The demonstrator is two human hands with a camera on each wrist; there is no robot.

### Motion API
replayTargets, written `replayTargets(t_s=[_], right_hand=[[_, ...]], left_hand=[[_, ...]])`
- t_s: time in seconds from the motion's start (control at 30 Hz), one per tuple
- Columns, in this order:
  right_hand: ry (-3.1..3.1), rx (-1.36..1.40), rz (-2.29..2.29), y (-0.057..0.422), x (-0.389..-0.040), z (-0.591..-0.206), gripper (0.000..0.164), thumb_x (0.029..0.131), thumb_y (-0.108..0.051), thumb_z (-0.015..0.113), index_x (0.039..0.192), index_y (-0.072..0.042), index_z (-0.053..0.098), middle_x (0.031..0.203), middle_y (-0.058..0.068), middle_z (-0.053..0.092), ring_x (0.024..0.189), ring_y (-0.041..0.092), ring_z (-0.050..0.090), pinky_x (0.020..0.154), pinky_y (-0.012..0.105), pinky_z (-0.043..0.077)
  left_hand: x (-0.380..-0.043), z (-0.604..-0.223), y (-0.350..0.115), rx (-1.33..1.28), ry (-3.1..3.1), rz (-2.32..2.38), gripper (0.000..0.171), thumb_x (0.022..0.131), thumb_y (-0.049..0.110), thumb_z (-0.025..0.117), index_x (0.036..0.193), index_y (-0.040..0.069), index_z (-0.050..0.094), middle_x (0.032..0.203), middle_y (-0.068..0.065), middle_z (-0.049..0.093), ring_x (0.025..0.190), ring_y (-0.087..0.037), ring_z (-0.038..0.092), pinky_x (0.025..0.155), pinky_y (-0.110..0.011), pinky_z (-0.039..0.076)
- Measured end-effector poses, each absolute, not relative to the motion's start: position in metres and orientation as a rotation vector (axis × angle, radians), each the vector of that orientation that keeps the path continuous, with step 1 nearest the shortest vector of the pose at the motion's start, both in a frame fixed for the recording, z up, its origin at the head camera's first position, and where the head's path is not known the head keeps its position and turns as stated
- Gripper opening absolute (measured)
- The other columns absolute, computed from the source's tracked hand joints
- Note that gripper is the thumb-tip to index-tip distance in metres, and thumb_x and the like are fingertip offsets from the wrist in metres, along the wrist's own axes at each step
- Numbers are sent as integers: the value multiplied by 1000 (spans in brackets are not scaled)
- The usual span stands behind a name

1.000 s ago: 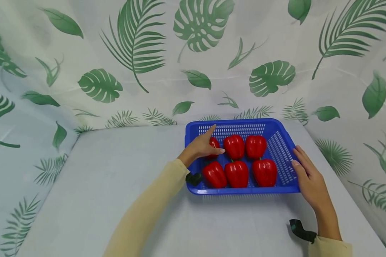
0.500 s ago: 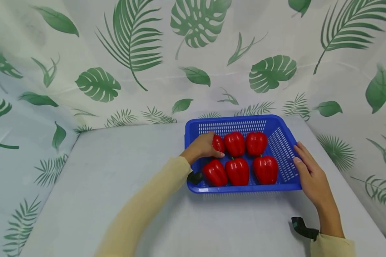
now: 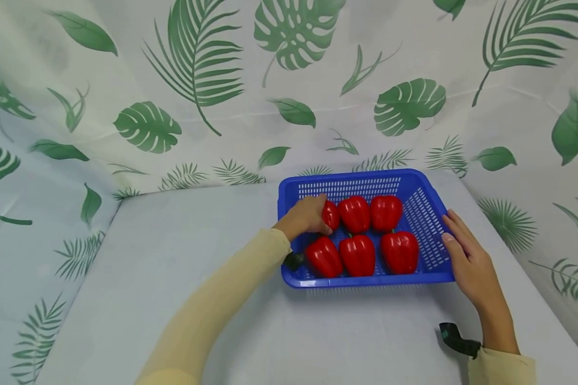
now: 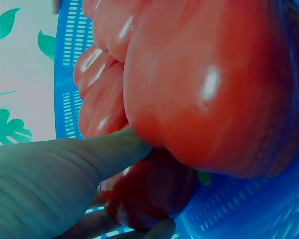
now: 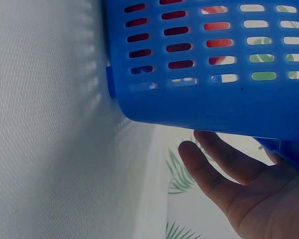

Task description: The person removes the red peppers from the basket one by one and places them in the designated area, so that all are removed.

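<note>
My left hand point(image 3: 309, 215) reaches into a blue plastic basket point(image 3: 366, 280) and grips the back-left red bell pepper point(image 3: 330, 215). In the left wrist view, the thumb lies over that bell pepper point(image 4: 149, 191) and fingertips come round its other side. Close in front of the hand is the front-left bell pepper point(image 3: 325, 258). At the basket's right side, my right hand point(image 3: 472, 262) holds the rim, its thumb over the edge. The right wrist view shows its fingers point(image 5: 209, 174) along the outside of the basket wall point(image 5: 199, 107); its thumb is hidden there.
Several other red bell peppers point(image 3: 358, 255) stand in two rows in the basket. The basket sits on a white table point(image 3: 173, 240), towards its back right. A leaf-printed cloth point(image 3: 241, 107) hangs behind and at both sides.
My left index finger was stretched out; the fingers have since closed round the back-left bell pepper, which sits slightly further right. My right hand stays at the basket's rim.
</note>
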State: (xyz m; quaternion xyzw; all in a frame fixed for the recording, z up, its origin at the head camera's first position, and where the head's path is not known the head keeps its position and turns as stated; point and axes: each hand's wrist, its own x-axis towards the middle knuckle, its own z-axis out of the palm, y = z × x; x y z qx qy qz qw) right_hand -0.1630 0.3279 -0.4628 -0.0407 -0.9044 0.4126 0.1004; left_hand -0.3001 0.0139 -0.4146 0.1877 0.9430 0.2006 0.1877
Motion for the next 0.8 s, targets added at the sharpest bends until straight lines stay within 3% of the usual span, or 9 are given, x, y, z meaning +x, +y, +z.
replayTargets(t_s=[0.33,0.8], right_hand=[[-2661,-124,1234,327,-162,-463,57,117,-31,37,170,-13,28,177,11,18,159,50,14,115,81,16],[-2640,-111,1273,329,-162,-465,57,117,-33,37,170,-16,28,178,6,16,161,44,10,119,78,12]], left_hand=[[-308,-405,9,556,2619,585,64,91,29,88,142,6,56,129,-11,68,117,-25,64,103,-38,56],[-315,-376,-19,640,2614,606,80,91,37,85,157,10,49,143,-9,62,129,-25,58,100,-40,58]])
